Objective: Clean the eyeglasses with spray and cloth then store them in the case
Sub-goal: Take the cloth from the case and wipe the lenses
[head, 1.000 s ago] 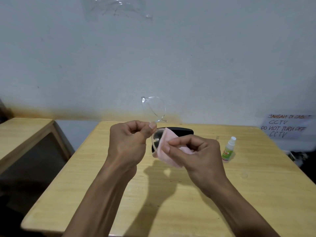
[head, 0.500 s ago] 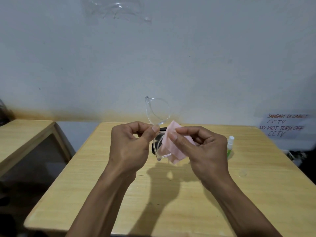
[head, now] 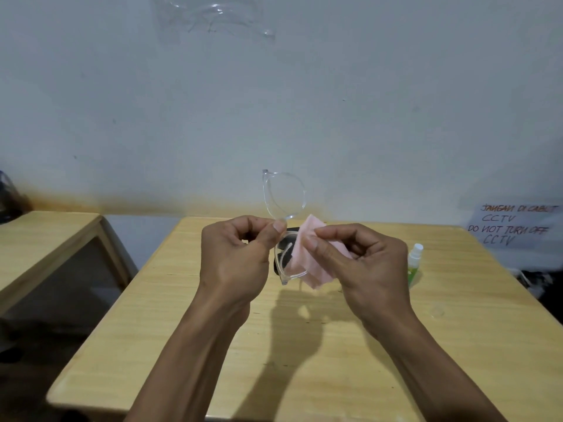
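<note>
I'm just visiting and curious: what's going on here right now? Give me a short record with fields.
activity: wiping clear-framed eyeglasses with a pink cloth
left hand: pinches the frame at the bridge, glasses held on end
right hand: holds the cloth against the lower lens
spray bottle: upright on the wooden table, right of the hands
case: dark, mostly hidden behind the hands

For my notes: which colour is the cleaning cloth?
Pale pink cloth, seen in the head view.

A pale, scuffed wall [head: 365, 102] fills twelve o'clock. A light wooden table [head: 457, 345] sits centre; a second wooden table [head: 45, 239] at nine o'clock; a handwritten CCTV notice [head: 515, 225] at three.
</note>
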